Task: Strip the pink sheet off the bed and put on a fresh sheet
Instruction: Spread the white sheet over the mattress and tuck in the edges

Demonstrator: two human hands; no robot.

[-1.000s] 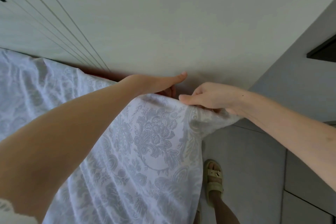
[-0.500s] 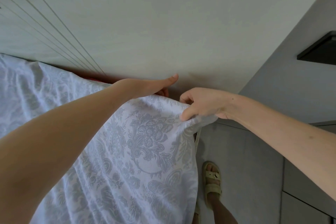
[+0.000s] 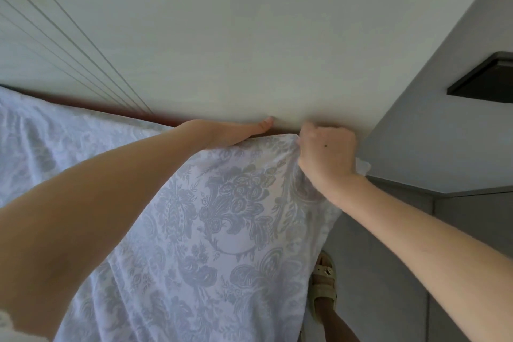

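Fresh sheet (image 3: 227, 216): white, grey-blue floral print, spread over the bed (image 3: 111, 110) and draped down over its near right corner, hem hanging toward the floor (image 3: 374, 272). Wrinkled across the left stretch, drawn smoother over the corner. Top edge up close to the pale wall (image 3: 249, 36), only a dark red-brown strip of the bed showing between fabric and wall.

Left hand (image 3: 230, 133): laid along that top edge, palm down on the fabric, thumb straight with its tip at the wall. Fingers dropped out of sight behind the edge; grasping or only pressing, cannot tell. Forearm stretched diagonally across the sheet from lower left.

Right hand (image 3: 327, 153): just beside the left, at the very corner of the sheet. Fingers curled into a tight fist around a bunch of the fabric, knuckles toward the wall, folds running down from the grip. Small flap of cloth poking out past the wrist on the right side.

Further out: wall plain behind the hands, thin parallel grooves (image 3: 55, 44) at the left. Grey surface (image 3: 444, 133) meeting the wall at right, dark shelf (image 3: 485, 80) jutting from it at the frame edge. Grey tiles underfoot beside the bed. One foot in a beige strapped sandal (image 3: 324, 286) on the tiles, right against the hanging sheet. Scrap of white sleeve (image 3: 8, 325) at the bottom left corner.
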